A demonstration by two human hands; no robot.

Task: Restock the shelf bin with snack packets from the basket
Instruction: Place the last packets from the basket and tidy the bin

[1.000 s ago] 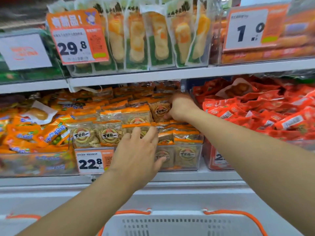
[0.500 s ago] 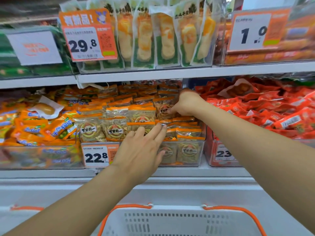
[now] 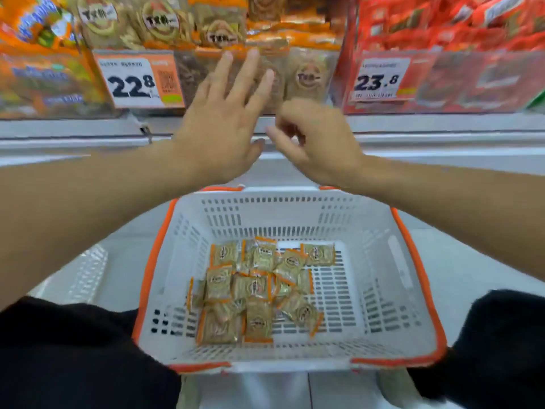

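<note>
You are looking at a price tag (image 3: 138, 81) reading 22.8 on the front of the clear shelf bin (image 3: 309, 78), which is holding tan snack packets. Your left hand (image 3: 218, 134) is hanging in front of that bin with fingers spread and straight, holding nothing. Just beside it, your right hand (image 3: 318, 140) is hovering with fingers loosely curled, nothing in them. Below both, a heap of snack packets (image 3: 253, 287) is lying in the white basket (image 3: 392, 261).
</note>
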